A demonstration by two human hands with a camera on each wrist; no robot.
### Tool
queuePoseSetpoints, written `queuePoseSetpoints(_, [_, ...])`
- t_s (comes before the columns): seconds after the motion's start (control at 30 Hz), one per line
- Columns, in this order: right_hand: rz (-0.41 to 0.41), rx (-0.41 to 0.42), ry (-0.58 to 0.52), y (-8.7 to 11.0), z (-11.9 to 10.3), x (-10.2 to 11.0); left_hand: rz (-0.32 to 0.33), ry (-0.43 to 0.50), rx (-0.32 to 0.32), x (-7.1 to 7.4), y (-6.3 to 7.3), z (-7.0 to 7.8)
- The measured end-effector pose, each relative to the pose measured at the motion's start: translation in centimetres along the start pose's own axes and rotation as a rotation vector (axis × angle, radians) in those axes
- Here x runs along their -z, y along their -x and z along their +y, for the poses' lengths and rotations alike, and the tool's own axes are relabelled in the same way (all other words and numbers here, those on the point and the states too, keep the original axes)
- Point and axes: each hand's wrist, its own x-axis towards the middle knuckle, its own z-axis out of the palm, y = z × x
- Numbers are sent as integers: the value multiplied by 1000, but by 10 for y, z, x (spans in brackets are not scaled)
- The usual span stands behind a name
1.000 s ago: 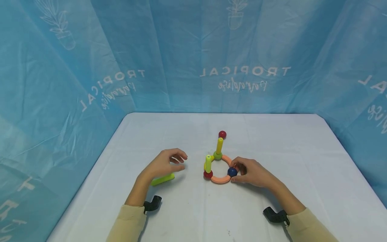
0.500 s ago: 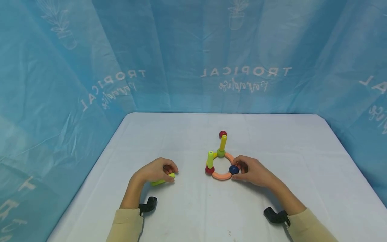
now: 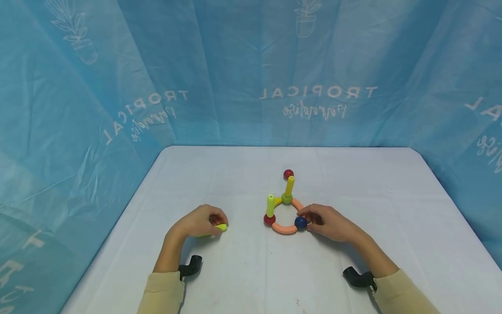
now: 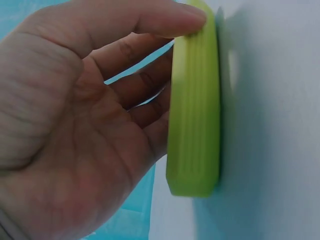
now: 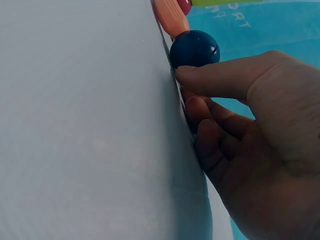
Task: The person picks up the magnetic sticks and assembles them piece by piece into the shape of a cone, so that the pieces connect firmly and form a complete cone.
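My left hand (image 3: 198, 220) pinches a lime-green magnetic building stick (image 4: 195, 115), thumb on its ribbed face, close over the white table. At a ring of magnetic pieces, my right hand (image 3: 329, 222) holds the blue ball (image 3: 300, 223) with thumb and index finger; the thumb tip touches its side in the right wrist view. Orange curved sticks (image 3: 284, 229) join this ball to a red ball (image 3: 269, 219) and a green ball (image 3: 287, 199). A light green stick (image 3: 270, 206) stands on the red ball, a yellow stick (image 3: 289, 186) on the green one.
Behind the ring lies a loose red ball (image 3: 288, 173), partly overlapped by the yellow stick's top. The white-covered table (image 3: 235, 270) ends at a blue printed curtain (image 3: 227, 117) at the back and sides. Black camera mounts (image 3: 358, 278) sit at both wrists.
My left hand has come down and back onto the lime-green stick and taken hold of it. The ring has shifted slightly, and my right thumb has slid round to the blue ball's right side.
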Motion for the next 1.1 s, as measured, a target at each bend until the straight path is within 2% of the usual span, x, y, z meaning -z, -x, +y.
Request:
queuePoseSetpoints(0.33, [-43,-2,-30,-1,1,0,77,6,-46,-4,-3,5])
queuePoseSetpoints(0.6, [36,-61,56,-2,-1,-1,125,13,-61,-5,-6,7])
queuePoseSetpoints(0.7, [43,-41,76,-3,0,-1,132,14,-61,-5,-7,7])
queuePoseSetpoints(0.9, [55,8,61,-3,2,-1,136,17,-55,-6,-8,7])
queuePoseSetpoints(1.1, [63,-31,51,-4,2,-2,147,21,-67,-6,-8,7])
